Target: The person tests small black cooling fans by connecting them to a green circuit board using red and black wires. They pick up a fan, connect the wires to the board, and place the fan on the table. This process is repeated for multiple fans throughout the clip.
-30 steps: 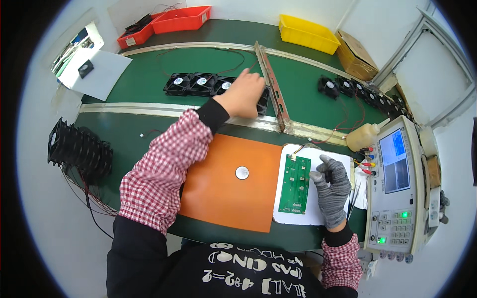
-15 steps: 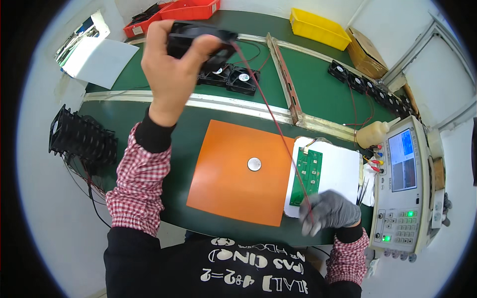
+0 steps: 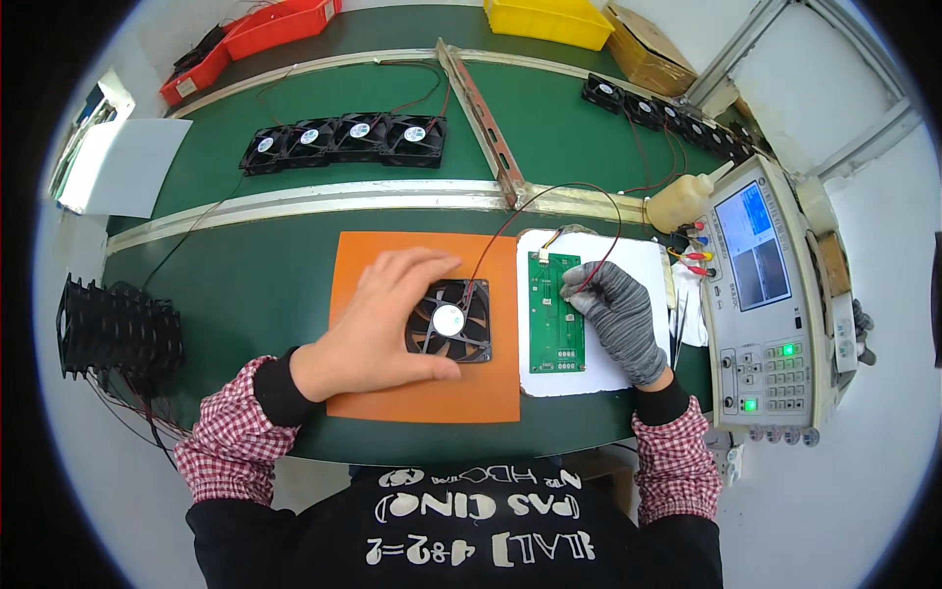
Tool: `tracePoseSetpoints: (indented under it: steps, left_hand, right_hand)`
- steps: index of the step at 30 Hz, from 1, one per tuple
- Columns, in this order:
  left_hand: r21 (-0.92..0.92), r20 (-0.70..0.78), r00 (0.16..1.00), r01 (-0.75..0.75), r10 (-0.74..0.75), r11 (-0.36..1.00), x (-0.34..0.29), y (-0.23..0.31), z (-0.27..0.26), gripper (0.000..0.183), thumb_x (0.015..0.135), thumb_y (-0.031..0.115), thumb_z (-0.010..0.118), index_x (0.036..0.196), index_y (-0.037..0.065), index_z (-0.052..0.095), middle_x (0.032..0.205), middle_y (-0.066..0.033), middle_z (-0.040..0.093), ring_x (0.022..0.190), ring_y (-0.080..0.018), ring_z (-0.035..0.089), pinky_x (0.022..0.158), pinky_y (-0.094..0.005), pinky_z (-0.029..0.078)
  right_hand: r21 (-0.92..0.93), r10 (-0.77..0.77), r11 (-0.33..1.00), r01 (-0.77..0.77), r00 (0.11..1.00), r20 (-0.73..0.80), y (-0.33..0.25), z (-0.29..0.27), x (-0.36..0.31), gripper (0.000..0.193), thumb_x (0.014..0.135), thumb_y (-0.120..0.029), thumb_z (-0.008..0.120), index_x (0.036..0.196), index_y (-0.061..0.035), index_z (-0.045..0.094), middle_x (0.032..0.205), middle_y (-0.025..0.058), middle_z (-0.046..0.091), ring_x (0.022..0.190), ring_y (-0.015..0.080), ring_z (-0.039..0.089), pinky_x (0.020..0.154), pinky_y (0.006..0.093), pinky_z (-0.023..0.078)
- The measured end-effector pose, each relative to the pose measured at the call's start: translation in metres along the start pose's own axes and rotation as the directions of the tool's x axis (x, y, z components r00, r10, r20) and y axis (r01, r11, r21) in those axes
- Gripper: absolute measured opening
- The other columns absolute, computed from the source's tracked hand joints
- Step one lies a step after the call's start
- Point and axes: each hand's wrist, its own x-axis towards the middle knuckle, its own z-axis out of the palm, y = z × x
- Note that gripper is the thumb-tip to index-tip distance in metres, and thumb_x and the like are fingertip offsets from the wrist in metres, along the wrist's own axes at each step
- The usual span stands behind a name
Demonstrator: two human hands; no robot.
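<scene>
A black square cooling fan [image 3: 450,321] lies flat on the orange mat [image 3: 422,393]. My left hand [image 3: 378,324], bare, grips the fan from its left side. A red and black wire runs from the fan in a loop to my right hand [image 3: 613,312], which wears a grey glove. Its fingertips pinch the wire end [image 3: 572,288] right at the green circuit board [image 3: 556,312]. The board rests on a white pad [image 3: 628,378].
A row of black fans [image 3: 343,138] sits on the far green bench, more fans [image 3: 648,110] at back right. A test instrument [image 3: 770,304] with screen stands right, a plastic bottle [image 3: 682,201] beside it. Black fan stack [image 3: 113,329] at left; red [image 3: 255,34] and yellow [image 3: 549,20] bins behind.
My left hand took a fan from the far row, lifted it high, then brought it down onto the orange mat. My right hand moved onto the board holding the fan's wire end.
</scene>
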Motion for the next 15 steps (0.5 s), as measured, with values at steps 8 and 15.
tracePoseSetpoints:
  steps: [8,15]
  left_hand:
    - [0.328,-0.118,0.966,-0.180,0.229,0.927,-0.005,0.015,0.007,0.089,0.067,0.043,0.083,0.136,0.002,0.045,0.119,-0.0148,0.054,0.107,-0.0323,0.051,0.091,-0.0420,0.040]
    - [-0.432,0.004,0.979,-0.184,0.206,0.883,-0.037,0.068,-0.047,0.072,0.085,0.059,0.059,0.124,-0.002,0.057,0.111,-0.0190,0.064,0.095,-0.0328,0.063,0.085,-0.0435,0.048]
  right_hand:
    - [-0.394,-0.263,0.880,0.264,0.963,0.056,-0.004,0.003,0.003,0.016,0.080,0.001,0.068,0.095,-0.0057,0.069,0.089,0.0103,0.066,0.086,0.0271,0.065,0.080,0.0364,0.053]
    - [-0.430,-0.319,0.844,0.321,0.944,0.080,-0.001,-0.001,0.004,0.015,0.078,0.001,0.069,0.092,-0.0056,0.069,0.089,0.0086,0.062,0.085,0.0274,0.061,0.080,0.0369,0.051]
